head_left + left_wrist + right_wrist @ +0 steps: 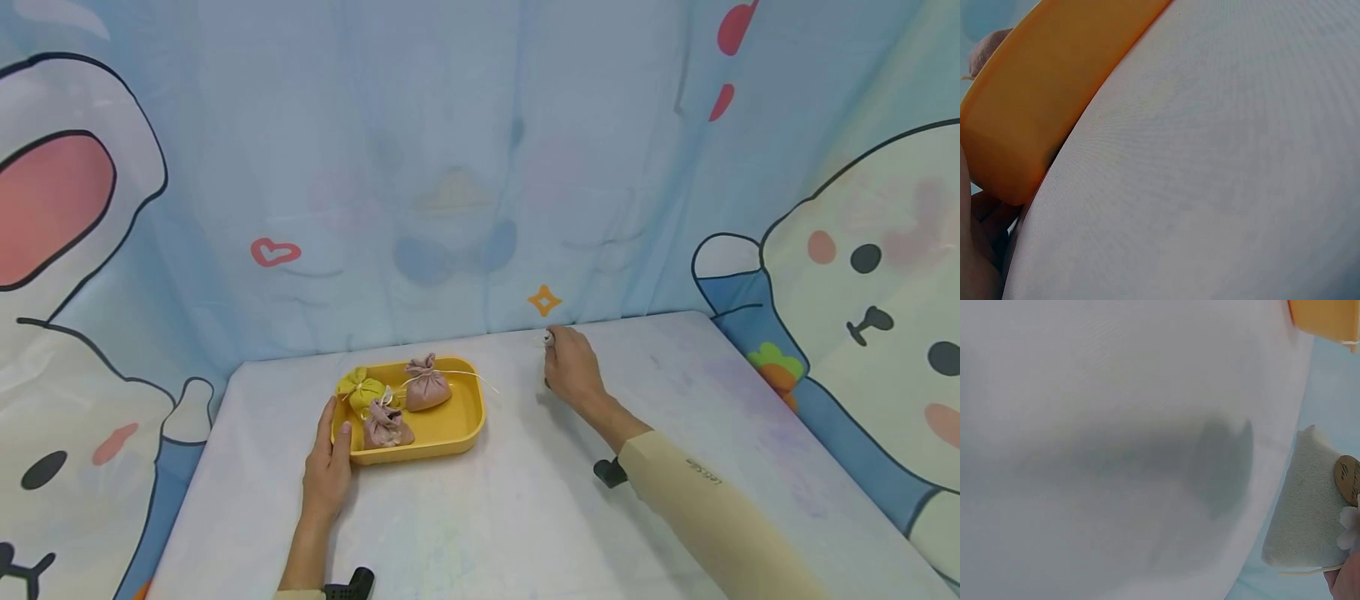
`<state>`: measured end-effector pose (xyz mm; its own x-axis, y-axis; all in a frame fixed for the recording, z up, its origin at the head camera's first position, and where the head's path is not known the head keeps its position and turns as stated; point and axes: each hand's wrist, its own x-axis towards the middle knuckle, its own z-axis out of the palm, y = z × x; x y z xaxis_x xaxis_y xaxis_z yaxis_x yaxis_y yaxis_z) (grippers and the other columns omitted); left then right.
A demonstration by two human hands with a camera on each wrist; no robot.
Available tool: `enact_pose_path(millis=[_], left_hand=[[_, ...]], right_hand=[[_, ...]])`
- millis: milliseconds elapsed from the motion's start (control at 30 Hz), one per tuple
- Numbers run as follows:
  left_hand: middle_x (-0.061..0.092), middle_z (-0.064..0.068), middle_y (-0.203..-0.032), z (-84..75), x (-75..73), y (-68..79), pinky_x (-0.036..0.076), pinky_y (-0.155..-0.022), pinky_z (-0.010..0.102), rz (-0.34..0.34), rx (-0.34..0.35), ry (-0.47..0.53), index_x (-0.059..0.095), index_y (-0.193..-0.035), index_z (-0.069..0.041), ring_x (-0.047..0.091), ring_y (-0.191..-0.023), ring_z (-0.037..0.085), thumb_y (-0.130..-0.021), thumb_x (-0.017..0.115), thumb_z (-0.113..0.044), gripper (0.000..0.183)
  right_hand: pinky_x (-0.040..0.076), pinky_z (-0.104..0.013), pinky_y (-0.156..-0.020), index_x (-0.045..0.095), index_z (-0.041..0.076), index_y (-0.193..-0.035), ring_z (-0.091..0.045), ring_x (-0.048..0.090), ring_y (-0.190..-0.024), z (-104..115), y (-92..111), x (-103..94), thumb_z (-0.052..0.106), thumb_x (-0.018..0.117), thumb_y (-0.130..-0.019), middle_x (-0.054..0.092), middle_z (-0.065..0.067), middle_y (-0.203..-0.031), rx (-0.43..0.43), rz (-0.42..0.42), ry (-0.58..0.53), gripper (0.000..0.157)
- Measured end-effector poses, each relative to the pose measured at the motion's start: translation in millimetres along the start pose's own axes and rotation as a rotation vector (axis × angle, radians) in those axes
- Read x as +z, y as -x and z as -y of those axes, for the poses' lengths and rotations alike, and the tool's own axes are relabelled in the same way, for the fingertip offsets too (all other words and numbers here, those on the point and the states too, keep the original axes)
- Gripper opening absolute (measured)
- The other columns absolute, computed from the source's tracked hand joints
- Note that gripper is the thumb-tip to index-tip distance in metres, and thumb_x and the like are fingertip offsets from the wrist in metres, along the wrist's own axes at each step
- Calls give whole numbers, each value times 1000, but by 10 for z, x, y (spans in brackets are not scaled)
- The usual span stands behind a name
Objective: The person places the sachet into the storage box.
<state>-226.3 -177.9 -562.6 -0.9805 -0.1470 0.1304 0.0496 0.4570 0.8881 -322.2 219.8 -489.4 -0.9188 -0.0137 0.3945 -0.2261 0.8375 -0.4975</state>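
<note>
My left hand [327, 467] grips the left side of a yellow tray [453, 425], its thumb at the near left corner. In the left wrist view, fingers [992, 219] show at the end of the tray wall [1054, 87]. Inside the tray lie a yellow-green drawstring sachet [360, 387] and two dusty-pink ones, one behind [427, 390] and one in front [384, 427]. To the right of the tray, my right hand [576, 371] holds a grey sachet [1310, 506] with a round brown tag [1349, 478], pinched near its tied end. The hand mostly hides this sachet in the head view.
A pale cloth-covered table [480, 525] lies under both arms. Behind it hangs a light blue printed curtain [450, 167], close to the far edge, where my right hand is. A thin white string [480, 377] trails over the tray's right rim.
</note>
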Motion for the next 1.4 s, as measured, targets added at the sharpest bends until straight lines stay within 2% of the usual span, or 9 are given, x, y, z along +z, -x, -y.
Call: enact_pose_path(millis=[333, 700, 1000, 1400], left_hand=[[22, 2, -174, 14, -5, -3, 20, -130, 58, 3, 3, 2, 18, -168, -31, 21, -161, 33, -113, 35, -47, 60], [23, 1, -174, 5, -10, 0, 20, -130, 58, 5, -2, 2, 18, -168, -32, 21, -161, 33, -113, 35, -48, 60], [22, 1, -174, 10, -6, -4, 20, -130, 57, 6, 1, 8, 18, -168, -31, 21, -161, 32, -113, 35, -47, 60], [23, 1, -174, 6, -6, -2, 20, -130, 57, 5, 3, 5, 18, -168, -32, 20, -161, 32, -113, 35, -47, 60]], right_hand=[[51, -55, -107, 58, -8, -135, -41, 59, -127, 226, 1, -31, 4, 52, -105, 64, -25, -132, -58, -42, -74, 33], [55, -53, -101, 62, -7, -130, -39, 63, -120, 368, 21, -47, 3, 55, -103, 67, -24, -126, -143, -77, -97, 30], [57, -50, -96, 64, -3, -127, -35, 65, -114, 476, 15, -34, 3, 56, -103, 69, -20, -122, -179, -93, -85, 26], [59, -46, -90, 63, -2, -126, -30, 65, -105, 732, 92, -9, 3, 54, -103, 68, -17, -119, -254, -102, -152, 26]])
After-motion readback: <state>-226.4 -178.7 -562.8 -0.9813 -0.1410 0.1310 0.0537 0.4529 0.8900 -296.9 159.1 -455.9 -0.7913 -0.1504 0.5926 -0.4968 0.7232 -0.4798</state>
